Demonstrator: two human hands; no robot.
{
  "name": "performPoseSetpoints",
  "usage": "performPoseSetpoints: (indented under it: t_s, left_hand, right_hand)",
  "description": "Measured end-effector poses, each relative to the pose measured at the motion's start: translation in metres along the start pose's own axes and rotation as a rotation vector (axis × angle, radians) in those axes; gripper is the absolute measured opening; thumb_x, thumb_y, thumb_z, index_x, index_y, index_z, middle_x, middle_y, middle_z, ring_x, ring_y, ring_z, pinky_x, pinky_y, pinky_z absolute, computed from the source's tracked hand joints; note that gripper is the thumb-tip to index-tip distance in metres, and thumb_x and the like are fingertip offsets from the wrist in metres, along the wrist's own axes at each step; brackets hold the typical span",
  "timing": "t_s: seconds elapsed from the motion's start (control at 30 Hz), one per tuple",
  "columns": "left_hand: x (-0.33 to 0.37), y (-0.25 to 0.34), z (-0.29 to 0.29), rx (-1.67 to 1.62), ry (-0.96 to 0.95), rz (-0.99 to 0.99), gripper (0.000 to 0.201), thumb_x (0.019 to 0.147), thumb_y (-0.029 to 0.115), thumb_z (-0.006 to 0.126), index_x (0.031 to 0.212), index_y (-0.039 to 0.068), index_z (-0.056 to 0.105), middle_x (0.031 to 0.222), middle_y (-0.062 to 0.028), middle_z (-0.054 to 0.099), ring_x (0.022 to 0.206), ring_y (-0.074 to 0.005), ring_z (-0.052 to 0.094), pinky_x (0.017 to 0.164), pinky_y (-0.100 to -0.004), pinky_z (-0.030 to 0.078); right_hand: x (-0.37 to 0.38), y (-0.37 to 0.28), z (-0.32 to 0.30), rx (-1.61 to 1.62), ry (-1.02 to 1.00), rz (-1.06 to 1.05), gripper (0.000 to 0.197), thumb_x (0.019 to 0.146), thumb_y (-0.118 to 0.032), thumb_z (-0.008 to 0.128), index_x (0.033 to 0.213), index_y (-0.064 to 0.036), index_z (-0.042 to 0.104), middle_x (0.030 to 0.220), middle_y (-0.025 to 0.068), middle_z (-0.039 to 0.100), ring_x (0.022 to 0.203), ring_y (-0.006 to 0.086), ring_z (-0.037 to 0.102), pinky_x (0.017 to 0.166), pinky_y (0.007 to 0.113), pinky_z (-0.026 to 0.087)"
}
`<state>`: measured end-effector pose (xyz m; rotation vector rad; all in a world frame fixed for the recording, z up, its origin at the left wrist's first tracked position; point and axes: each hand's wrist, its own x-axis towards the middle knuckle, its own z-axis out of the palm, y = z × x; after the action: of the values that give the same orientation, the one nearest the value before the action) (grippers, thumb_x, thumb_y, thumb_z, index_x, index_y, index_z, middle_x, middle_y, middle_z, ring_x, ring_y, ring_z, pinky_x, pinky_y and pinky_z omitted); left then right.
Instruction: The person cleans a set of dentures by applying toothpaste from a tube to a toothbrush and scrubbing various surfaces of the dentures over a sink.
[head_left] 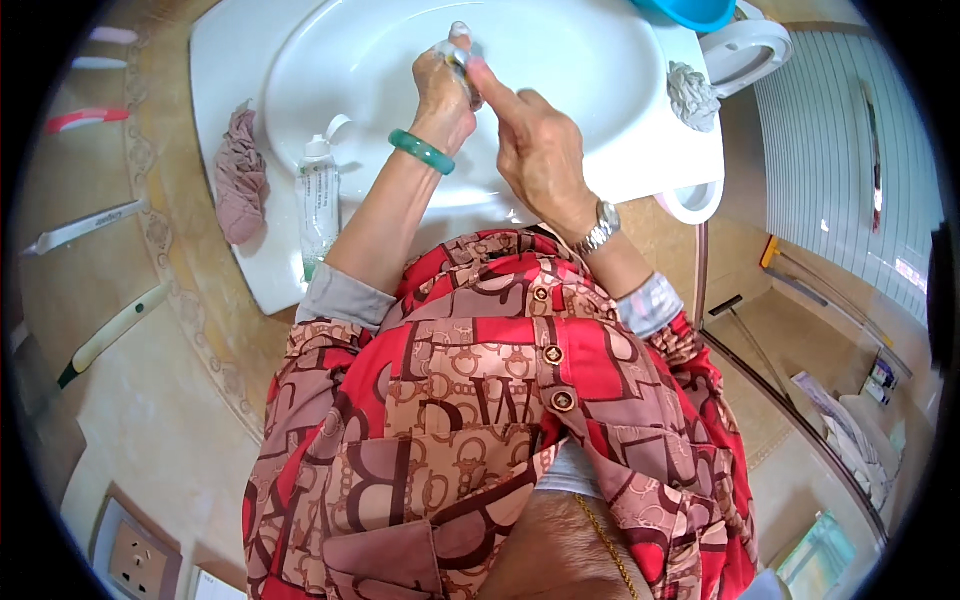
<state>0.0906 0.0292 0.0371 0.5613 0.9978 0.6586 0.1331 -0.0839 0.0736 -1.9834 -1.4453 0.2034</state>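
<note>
Over the sink, the left hand pinches a small pale object, the right hand's grip pressed together on it, bottle at eight o'clock.

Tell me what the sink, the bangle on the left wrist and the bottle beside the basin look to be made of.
Sink: glazed white ceramic, by its smooth glossy sheen. Bangle: polished green stone, perhaps jade or glass; it looks translucent and shiny. Bottle: clear plastic with a white cap, seemingly.
</note>
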Motion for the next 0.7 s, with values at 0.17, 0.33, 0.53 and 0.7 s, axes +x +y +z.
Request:
performPoseSetpoints:
  t_s: [0.17, 0.33, 0.53, 0.7]
  left_hand:
    - [0.014, -0.001, -0.005, 0.015, -0.016, 0.067, 0.030, 0.088, 0.031, 0.061, 0.069, 0.014, 0.045, 0.058, 0.0049, 0.039, 0.047, -0.0071, 0.037, 0.040, -0.0253, 0.028]
    - [-0.001, -0.001, 0.007, 0.069, -0.039, 0.091, 0.038, 0.088, 0.033, 0.059, 0.062, 0.012, 0.041, 0.054, 0.0034, 0.038, 0.042, -0.0094, 0.034, 0.036, -0.0266, 0.025]
    - [0.012, -0.003, -0.004, 0.085, -0.006, 0.138, 0.038, 0.088, 0.034, 0.059, 0.062, 0.012, 0.042, 0.055, 0.0038, 0.038, 0.044, -0.0085, 0.034, 0.035, -0.0262, 0.025]
    - [0.015, -0.008, 0.000, 0.102, -0.017, 0.211, 0.039, 0.088, 0.033, 0.059, 0.061, 0.012, 0.042, 0.054, 0.0038, 0.038, 0.043, -0.0086, 0.034, 0.035, -0.0266, 0.025]
  right_hand:
    - [-0.015, 0.000, -0.005, 0.002, -0.077, 0.029, 0.062, 0.070, 0.004, 0.053, 0.127, -0.0214, 0.052, 0.065, 0.0119, 0.051, 0.053, 0.0309, 0.052, 0.049, 0.040, 0.044]
    - [0.006, 0.007, -0.004, 0.037, 0.037, -0.008, 0.064, 0.075, 0.007, 0.052, 0.130, -0.0249, 0.050, 0.061, 0.0103, 0.047, 0.050, 0.0268, 0.049, 0.051, 0.038, 0.042]
    - [-0.008, 0.005, -0.004, 0.024, -0.037, 0.005, 0.063, 0.075, 0.007, 0.051, 0.130, -0.0226, 0.050, 0.060, 0.0110, 0.048, 0.050, 0.0272, 0.049, 0.050, 0.038, 0.042]
    - [-0.002, 0.007, -0.004, 0.023, -0.006, -0.013, 0.064, 0.073, 0.009, 0.050, 0.129, -0.0212, 0.051, 0.060, 0.0115, 0.049, 0.051, 0.0279, 0.050, 0.051, 0.038, 0.043]
